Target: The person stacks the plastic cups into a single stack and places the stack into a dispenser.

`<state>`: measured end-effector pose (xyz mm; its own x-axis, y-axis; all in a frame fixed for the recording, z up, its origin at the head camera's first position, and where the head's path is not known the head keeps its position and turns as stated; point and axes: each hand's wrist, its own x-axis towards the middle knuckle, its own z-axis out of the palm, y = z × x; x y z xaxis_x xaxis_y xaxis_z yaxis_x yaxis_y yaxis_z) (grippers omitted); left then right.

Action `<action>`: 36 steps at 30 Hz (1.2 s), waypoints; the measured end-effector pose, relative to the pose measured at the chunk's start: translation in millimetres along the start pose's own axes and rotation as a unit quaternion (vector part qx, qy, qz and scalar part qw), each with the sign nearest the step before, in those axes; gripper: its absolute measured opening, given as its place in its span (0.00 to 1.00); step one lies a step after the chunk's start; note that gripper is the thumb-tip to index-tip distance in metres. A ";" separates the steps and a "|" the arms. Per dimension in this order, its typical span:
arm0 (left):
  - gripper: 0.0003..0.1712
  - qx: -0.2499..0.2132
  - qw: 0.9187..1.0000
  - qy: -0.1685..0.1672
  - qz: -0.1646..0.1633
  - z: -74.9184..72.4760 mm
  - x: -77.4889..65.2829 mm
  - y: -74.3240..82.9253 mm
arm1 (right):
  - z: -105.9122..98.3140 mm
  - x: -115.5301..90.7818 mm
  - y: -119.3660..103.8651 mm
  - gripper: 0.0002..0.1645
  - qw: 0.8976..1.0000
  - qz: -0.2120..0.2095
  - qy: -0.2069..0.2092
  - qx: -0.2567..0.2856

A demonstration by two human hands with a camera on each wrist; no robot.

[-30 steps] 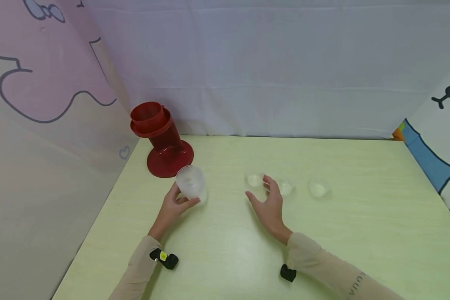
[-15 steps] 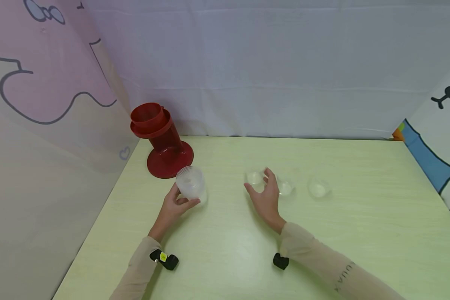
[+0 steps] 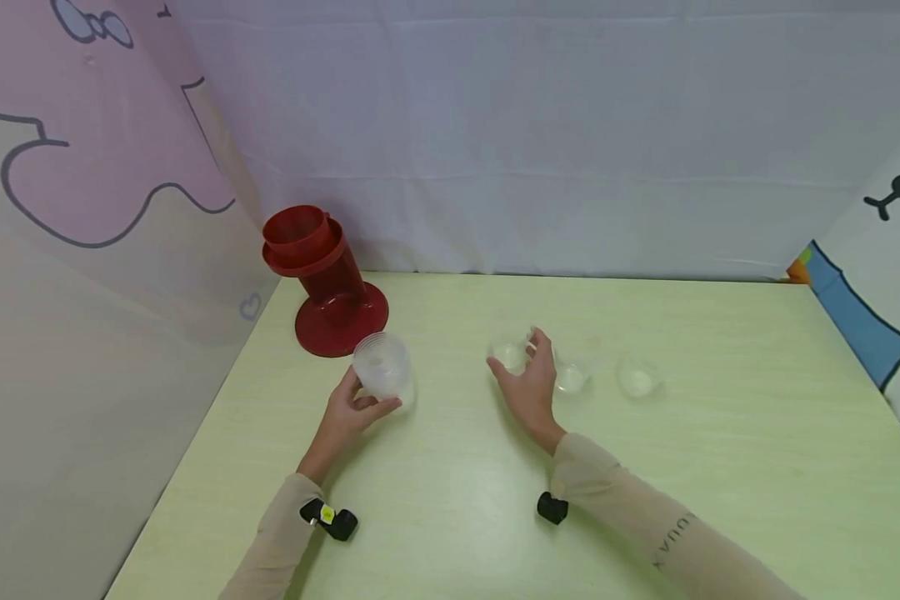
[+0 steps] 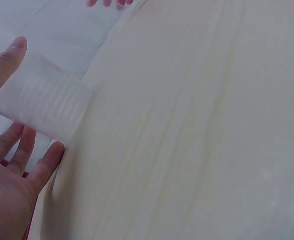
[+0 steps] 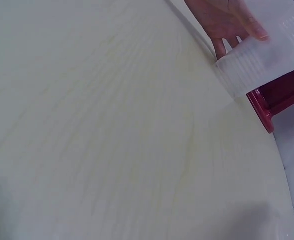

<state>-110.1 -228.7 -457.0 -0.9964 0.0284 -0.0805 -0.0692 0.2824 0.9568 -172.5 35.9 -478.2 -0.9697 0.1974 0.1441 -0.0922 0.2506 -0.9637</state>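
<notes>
In the head view, my left hand [image 3: 348, 421] holds a stack of clear plastic cups [image 3: 381, 365] near the red stand. The stack's ribbed sides show in the left wrist view, with my thumb on one side and fingers on the other. My right hand [image 3: 528, 387] is at a single clear plastic cup [image 3: 507, 357] on the table. Its thumb lies at the cup's left side, its fingers curve round the right side. How firmly it grips is hard to see through the clear plastic. Two more clear cups [image 3: 571, 377], [image 3: 637, 382] stand farther right.
A red stand [image 3: 341, 321] with a round base and a wide, cup-like top rises at the table's back left corner. White cloth [image 3: 532, 150] hangs behind the pale table [image 3: 435, 500]. Printed panels flank both sides.
My right hand has moved slightly forward and left, bringing its thumb and fingers round the single cup. My left hand and the stack stay where they were.
</notes>
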 end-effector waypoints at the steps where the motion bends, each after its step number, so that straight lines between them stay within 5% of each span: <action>1: 0.48 0.001 1.000 0.001 0.000 0.0 0.2 0.0 | 0.7 1.6 0.1 0.46 1.000 -0.003 0.003 0.003; 10: 0.49 0.004 1.000 -0.001 -0.007 1.9 -1.6 0.9 | 3.9 10.0 -0.9 0.43 0.999 -0.015 0.022 0.023; 25: 0.48 0.008 1.000 0.004 -0.006 2.1 -2.8 3.9 | 4.0 9.0 -8.6 0.39 0.999 -0.030 -0.005 0.044; 32: 0.49 -0.003 1.000 0.007 -0.009 -1.7 10.8 -27.7 | 1.3 6.4 -12.1 0.39 0.998 -0.044 -0.018 0.049; 36: 0.50 -0.001 1.000 0.012 0.000 -1.2 11.6 -31.8 | -0.3 6.3 -14.9 0.39 0.997 -0.058 -0.019 0.053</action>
<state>-119.6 -238.4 -488.1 -0.9972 0.0051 -0.0745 -0.0702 0.2795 0.9576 -177.2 33.7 -462.8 -0.9590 0.1356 0.2488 -0.2252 0.1684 -0.9596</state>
